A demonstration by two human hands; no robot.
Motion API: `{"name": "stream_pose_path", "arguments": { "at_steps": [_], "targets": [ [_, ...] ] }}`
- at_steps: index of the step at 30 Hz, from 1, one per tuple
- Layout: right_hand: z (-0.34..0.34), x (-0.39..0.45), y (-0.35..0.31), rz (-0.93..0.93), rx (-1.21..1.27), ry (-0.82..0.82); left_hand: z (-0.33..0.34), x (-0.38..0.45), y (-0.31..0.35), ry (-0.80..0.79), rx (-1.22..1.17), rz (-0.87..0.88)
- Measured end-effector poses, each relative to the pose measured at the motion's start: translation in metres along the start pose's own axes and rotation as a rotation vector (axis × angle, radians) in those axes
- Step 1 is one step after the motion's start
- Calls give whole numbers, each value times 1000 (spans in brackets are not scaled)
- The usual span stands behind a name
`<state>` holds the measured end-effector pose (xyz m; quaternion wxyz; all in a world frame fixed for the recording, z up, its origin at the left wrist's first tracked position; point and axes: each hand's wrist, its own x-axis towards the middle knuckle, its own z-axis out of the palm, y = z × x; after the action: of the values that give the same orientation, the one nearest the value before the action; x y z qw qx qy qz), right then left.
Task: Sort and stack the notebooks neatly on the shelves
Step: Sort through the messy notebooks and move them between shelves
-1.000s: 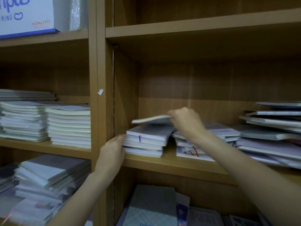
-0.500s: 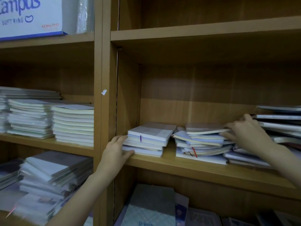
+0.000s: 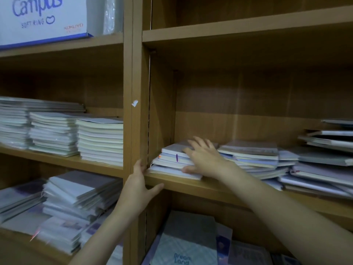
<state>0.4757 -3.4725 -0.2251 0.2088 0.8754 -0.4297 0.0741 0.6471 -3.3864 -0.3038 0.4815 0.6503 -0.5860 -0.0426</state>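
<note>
The wooden shelving (image 3: pixel 136 73) has two columns, and almost every compartment holds notebooks. In the left column, the top compartment holds a white box (image 3: pixel 43 18) with the word "Campus" on it; the middle one holds three neat piles of pale notebooks (image 3: pixel 100 140) side by side; the lower one holds a leaning, blurred pile (image 3: pixel 76 196). In the right column, the middle shelf (image 3: pixel 210 186) carries a small stack of notebooks (image 3: pixel 172 161) at its left end, close to the side wall, then a second pile (image 3: pixel 254 155) just beside it, and further right a loose, untidy heap (image 3: pixel 324 165). In the compartment under it lies a grey-blue notebook (image 3: pixel 187 243) with "Dream Land" on the cover. The right hand (image 3: pixel 204 157) lies on the small stack — its fingers are spread flat over the top cover and the thumb presses the near right corner of the stack, so the grip is wide and nothing is lifted. The left hand (image 3: pixel 138 186) rests at the near left end of that shelf, with straight fingers touching the upright post and the thumb under the shelf edge; the stack is just to the right of these fingers.
</note>
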Motion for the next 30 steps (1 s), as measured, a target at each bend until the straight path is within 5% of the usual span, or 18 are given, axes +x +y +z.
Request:
{"name": "stream_pose_path", "arguments": {
  "at_steps": [6, 16, 24, 30],
  "targets": [
    [-3, 9, 12, -27, -349, 245, -11, 8, -3, -70, -130, -29],
    [-17, 18, 21, 180, 94, 219, -10, 10, -7, -86, -87, -5],
    [-2, 5, 4, 63, -169, 261, -1, 11, -13, -52, -75, 26],
    [-11, -19, 29, 116, -52, 346, 7, 4, -6, 127, -129, 73]
  ]
}}
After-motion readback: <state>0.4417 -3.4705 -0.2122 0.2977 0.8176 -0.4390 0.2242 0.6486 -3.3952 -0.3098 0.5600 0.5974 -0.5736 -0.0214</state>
